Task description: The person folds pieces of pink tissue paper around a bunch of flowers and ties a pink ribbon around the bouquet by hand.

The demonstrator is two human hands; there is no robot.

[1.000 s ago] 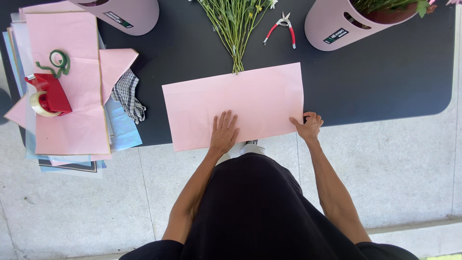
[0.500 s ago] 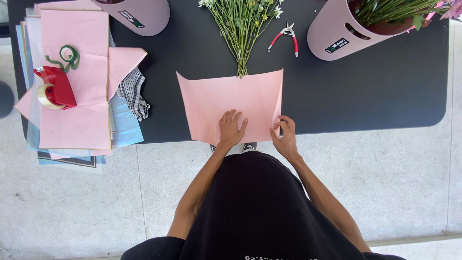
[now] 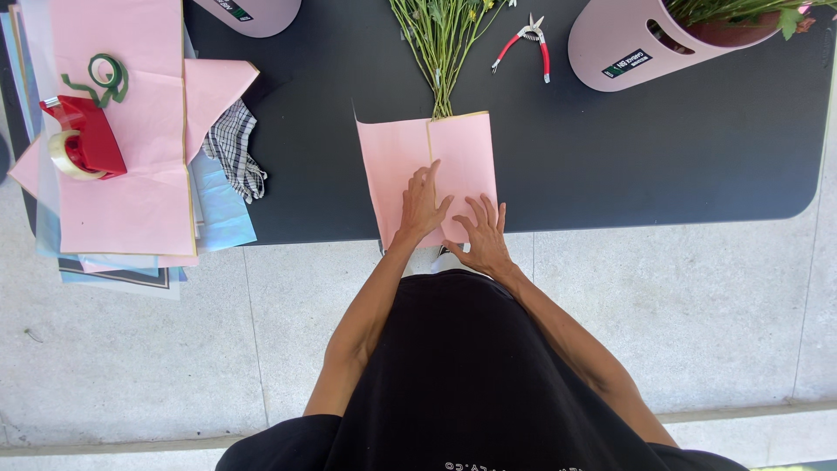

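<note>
pink wrapping paper (image 3: 427, 166) lies folded over on the desk (image 3: 663, 166), both hands (image 3: 421, 206) (image 3: 482, 237) flat, pressing it, flower stems (image 3: 440, 52) unwrapped.

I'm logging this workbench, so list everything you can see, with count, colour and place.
Folded paper: one, pink, table front, centre.
Flower stems: one bunch, green, behind the folded paper.
Snips: one, red-handled, right of the stems.
Buckets: two, mauve, back of table.
Paper stack: one, pink and blue, left.
Tape dispenser: one, red, on the stack.
Ribbon: one, green, on the stack.
Cloth: one, checked, beside the stack.
Table: one, black.
Left hand: flat on the paper.
Right hand: flat on the paper.
</note>
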